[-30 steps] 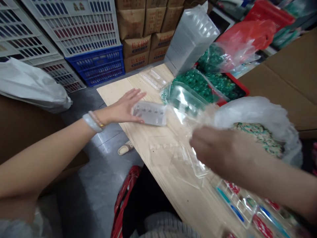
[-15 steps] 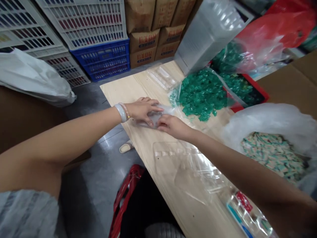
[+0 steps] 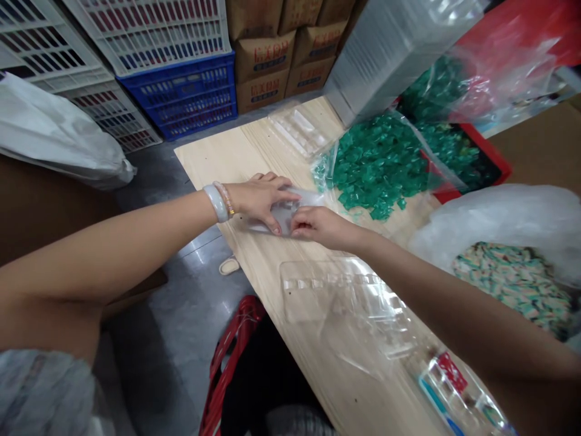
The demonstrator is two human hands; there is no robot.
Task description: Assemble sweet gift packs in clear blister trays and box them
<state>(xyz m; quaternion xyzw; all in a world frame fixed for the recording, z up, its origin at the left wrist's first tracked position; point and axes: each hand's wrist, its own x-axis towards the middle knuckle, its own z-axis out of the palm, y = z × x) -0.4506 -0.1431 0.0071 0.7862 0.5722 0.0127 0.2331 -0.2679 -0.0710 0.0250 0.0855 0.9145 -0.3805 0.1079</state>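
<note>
Translucent plastic container [image 3: 285, 221]: on wooden table [image 3: 215, 145], left of green pile [image 3: 381, 160]. Left hand [image 3: 264, 201]: fingers spread, laid over container. Right hand [image 3: 321, 227]: fingers curled at container's right end; whether gripping, cannot tell. White bag [image 3: 508, 209]: right of green pile. Clear trays [image 3: 385, 306]: nearer wearer than green pile.

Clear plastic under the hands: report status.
Left hand spread over the clear plastic. Right hand curled against it. Both hands partly cover it; no other obstruction seen.
</note>
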